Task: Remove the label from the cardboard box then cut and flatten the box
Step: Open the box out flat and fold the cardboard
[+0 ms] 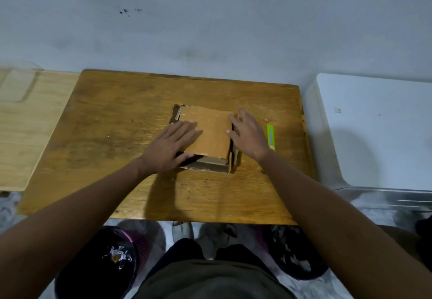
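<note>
Two tables stand side by side against a pale grey wall [210, 18]: a dark brown wooden table [112, 139] in the middle and a lighter wooden one [30, 130] to its left. A white bin [378, 130] sits to the right, touching neither hand. On the floor below, near the person's knees, dark bags and cloth lie in a heap, too dim to tell apart.

Near the middle of the brown table lies the box [208, 132], partly collapsed, its top panel tilted over the open walls. It sits between the two hands. A green cutter [270, 137] lies on the table just right of the right hand, not held.

Left hand [168, 149] lies flat and spread on the box's left edge, fingers over the top panel, thumb at the near corner. Right hand [247, 132] is also flat and spread, fingers resting on the box's right edge. Neither hand grips anything.
</note>
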